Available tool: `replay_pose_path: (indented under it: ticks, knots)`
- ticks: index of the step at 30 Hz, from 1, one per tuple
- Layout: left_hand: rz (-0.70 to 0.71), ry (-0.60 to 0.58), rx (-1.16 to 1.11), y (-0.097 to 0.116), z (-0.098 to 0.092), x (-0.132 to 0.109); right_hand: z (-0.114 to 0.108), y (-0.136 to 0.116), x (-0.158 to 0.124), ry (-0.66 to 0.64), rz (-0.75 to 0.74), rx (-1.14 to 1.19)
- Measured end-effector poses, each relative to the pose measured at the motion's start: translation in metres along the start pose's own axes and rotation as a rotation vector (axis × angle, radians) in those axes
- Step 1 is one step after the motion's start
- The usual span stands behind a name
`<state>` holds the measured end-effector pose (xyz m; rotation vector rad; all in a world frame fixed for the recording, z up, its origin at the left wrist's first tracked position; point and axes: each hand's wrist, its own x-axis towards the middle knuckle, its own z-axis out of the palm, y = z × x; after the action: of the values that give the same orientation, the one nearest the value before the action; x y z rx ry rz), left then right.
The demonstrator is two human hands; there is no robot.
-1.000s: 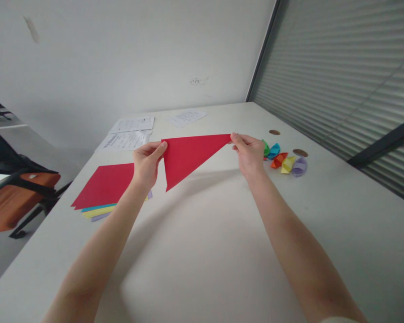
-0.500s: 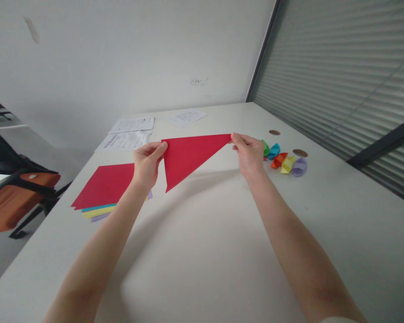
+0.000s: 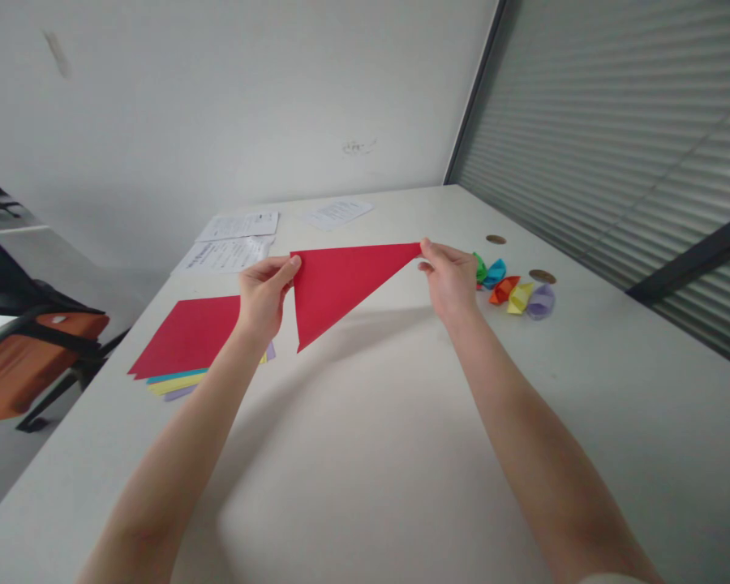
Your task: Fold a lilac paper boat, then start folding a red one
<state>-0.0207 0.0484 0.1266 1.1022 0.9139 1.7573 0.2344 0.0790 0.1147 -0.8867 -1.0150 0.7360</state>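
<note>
I hold a red paper triangle (image 3: 334, 282) up above the white table (image 3: 377, 454). My left hand (image 3: 263, 294) pinches its left corner. My right hand (image 3: 450, 278) pinches its right tip. The third corner points down toward the table. Just left of my left hand lies a stack of coloured sheets (image 3: 186, 341) with a red one on top.
Several small folded paper pieces (image 3: 514, 290) in green, blue, orange, yellow and purple lie right of my right hand. Printed white papers (image 3: 237, 239) rest at the far side. An orange chair (image 3: 24, 349) stands at the left. Slatted blinds (image 3: 620, 138) run along the right.
</note>
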Motion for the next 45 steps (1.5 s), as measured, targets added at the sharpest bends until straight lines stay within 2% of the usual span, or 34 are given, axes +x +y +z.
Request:
replay_pose_path:
  ticks: [5,14,17,22,25,34,45]
  knots:
    - [0.012,0.019,0.005,0.000,-0.001,0.001,-0.003,0.003,0.001,-0.007,0.014,-0.003]
    - [0.002,0.048,-0.034,-0.002,-0.016,0.014,-0.015,0.001,0.008,-0.033,0.122,0.031]
    - [-0.042,0.050,-0.058,0.001,-0.014,0.012,-0.013,0.002,0.005,-0.138,0.161,0.002]
    - [-0.182,-0.036,-0.078,0.008,-0.007,0.004,-0.004,0.003,-0.007,-0.434,0.244,0.023]
    - [-0.244,-0.086,-0.092,0.008,-0.004,0.001,0.002,0.001,-0.013,-0.507,0.293,0.108]
    - [-0.224,-0.129,-0.077,0.001,-0.004,0.001,0.007,-0.012,-0.014,-0.406,0.303,0.161]
    - [-0.240,-0.106,-0.066,0.003,-0.001,-0.002,0.006,-0.003,-0.012,-0.374,0.243,0.196]
